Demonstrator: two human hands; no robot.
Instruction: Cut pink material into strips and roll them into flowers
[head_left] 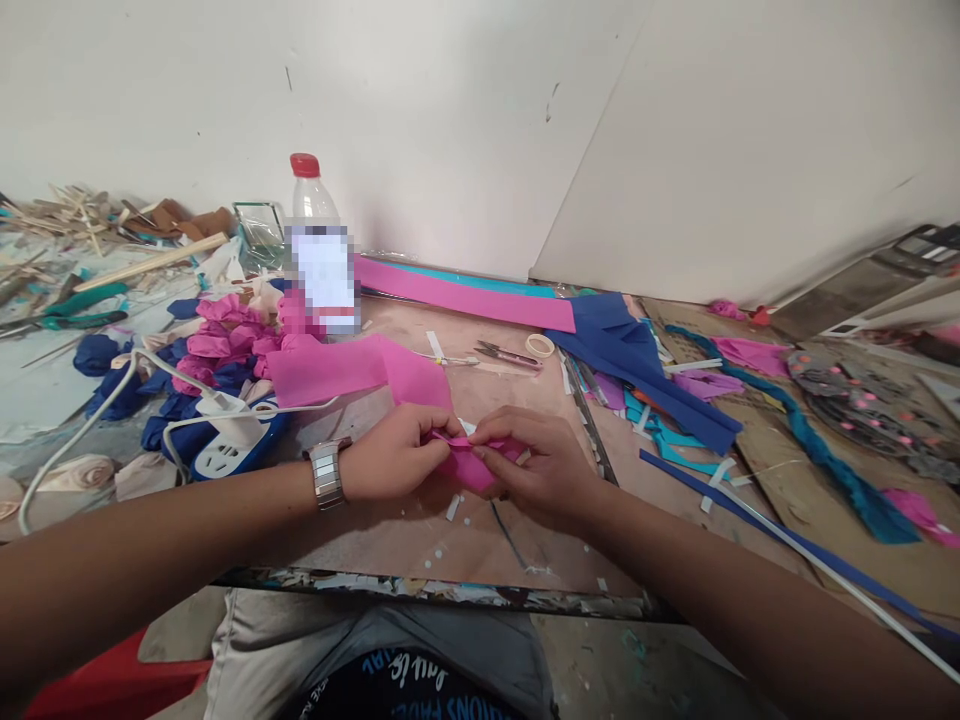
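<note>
A long pink fabric strip [337, 367] runs from the left pile across the table to my hands. My left hand [397, 450], with a metal watch [327, 474] on its wrist, pinches a folded edge of it. On the same fold, my right hand [536, 462] closes thumb and forefinger. Between and below the fingers hangs a pink part of the strip. Just behind the hands lie small scissors [510, 355] and a roll of tape [539, 346]. My fingers hide part of the fold.
Pink and blue fabric rosettes [217, 340] crowd the left beside a power strip [232, 440]. A phone [324, 280] leans on a red-capped bottle [306, 185]. Flat pink [465, 295] and blue strips [645, 375] lie behind and right. Green-handled pliers [86, 308] sit far left.
</note>
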